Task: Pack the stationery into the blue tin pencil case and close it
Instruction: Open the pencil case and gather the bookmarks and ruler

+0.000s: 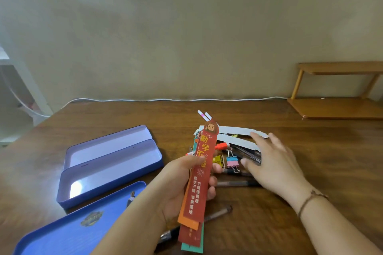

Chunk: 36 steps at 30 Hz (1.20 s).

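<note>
On the tabletop (290, 172), left hand (182, 188) fingers clamp bookmarks (199, 176), right hand (273, 163) fingers spread over the centre pile (234, 151); gathering, next the empty tin (112, 170) lower left.

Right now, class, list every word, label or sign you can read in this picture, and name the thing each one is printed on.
"勤学不" large yellow characters, red bookmark in the left hand; the next is covered.
"也能悟真理" small, same bookmark.
"勤学不辍 苹果落地" small, same bookmark; partly uncertain.
Emblem on the blue tin lid: blurred.
Yellow tag in the pile: too small.
</note>
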Tool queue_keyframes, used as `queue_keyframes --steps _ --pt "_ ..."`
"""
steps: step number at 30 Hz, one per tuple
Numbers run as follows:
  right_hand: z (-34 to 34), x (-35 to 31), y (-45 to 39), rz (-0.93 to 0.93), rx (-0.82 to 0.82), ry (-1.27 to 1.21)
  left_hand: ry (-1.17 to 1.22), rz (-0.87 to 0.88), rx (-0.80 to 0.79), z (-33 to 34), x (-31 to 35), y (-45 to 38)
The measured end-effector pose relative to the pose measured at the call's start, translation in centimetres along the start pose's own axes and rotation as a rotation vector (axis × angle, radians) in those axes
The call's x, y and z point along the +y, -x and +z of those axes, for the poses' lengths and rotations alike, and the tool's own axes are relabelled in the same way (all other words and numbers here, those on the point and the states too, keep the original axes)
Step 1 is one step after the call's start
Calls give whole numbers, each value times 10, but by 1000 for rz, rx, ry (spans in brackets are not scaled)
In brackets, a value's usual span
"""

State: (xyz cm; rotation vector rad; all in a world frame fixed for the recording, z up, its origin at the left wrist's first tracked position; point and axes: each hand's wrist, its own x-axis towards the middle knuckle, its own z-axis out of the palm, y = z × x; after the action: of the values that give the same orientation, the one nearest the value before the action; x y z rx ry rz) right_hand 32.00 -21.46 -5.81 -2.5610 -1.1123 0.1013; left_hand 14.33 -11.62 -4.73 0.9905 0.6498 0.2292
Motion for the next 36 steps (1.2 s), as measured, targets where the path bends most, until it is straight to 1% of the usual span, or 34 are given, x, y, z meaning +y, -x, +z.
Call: queue_keyframes --steps 1,2,6,8,10,12,13,14,15,16,17,18,19,20,21,22,24,26,27,28,31,33,34,35,36 --pt "4 1 -1 -5 -31 4 5 0 5 0 0 0" --pt "8 2 -3 -16 -10 -5 18 2 6 0 0 0" --pt "6 6 -5 -54 223 -22 144 -5 3 -6 2 0" --pt "4 9 -3 -71 326 -74 195 -23 8 -7 5 1" --pt "-2 14 -1 -99 469 -221 196 -29 13 -7 5 1" --pt "-10 23 -3 -93 590 -477 191 -43 15 -6 7 1" --pt "-15 28 -3 -88 620 -646 188 -53 10 -6 7 2" --pt "-21 31 -4 -80 616 -852 186 -66 4 -5 8 3" --pt "-26 34 -4 -65 568 -1079 181 -77 2 -5 8 3" --pt "-32 36 -2 -63 478 -1270 179 -83 -2 -4 8 4" --pt "-36 40 -1 -87 361 -1398 185 -82 -9 -4 8 4" --pt "-40 43 1 -109 227 -1461 188 -79 -23 -4 8 3" --pt "-43 43 4 -126 93 -1474 173 -84 -47 -4 8 3" --pt "-45 39 7 -150 -31 -1440 139 -102 -78 -4 8 3" --pt "-43 34 11 -171 -114 -1369 101 -132 -105 -3 7 4" --pt "-40 26 13 -181 -145 -1288 71 -168 -132 -2 6 5" --pt "-32 13 16 -183 -96 -1161 71 -230 -222 -1 4 8" --pt "-25 1 18 -185 4 -1072 104 -269 -305 0 3 11" --pt "-21 -3 17 -186 53 -1032 114 -268 -317 0 3 12" --pt "-17 -5 16 -194 96 -962 117 -246 -312 1 3 13" --pt "-13 -9 2 -212 196 -630 73 -119 -249 0 3 11" --pt "-16 -6 -22 -168 266 -539 57 -62 -213 0 6 11" --pt "-17 -3 -37 -147 279 -473 68 -37 -188 0 7 9" --pt "-17 -2 -51 -133 250 -356 86 -10 -168 0 8 9" --pt "-14 0 -64 -126 179 -220 104 11 -156 -1 10 9"
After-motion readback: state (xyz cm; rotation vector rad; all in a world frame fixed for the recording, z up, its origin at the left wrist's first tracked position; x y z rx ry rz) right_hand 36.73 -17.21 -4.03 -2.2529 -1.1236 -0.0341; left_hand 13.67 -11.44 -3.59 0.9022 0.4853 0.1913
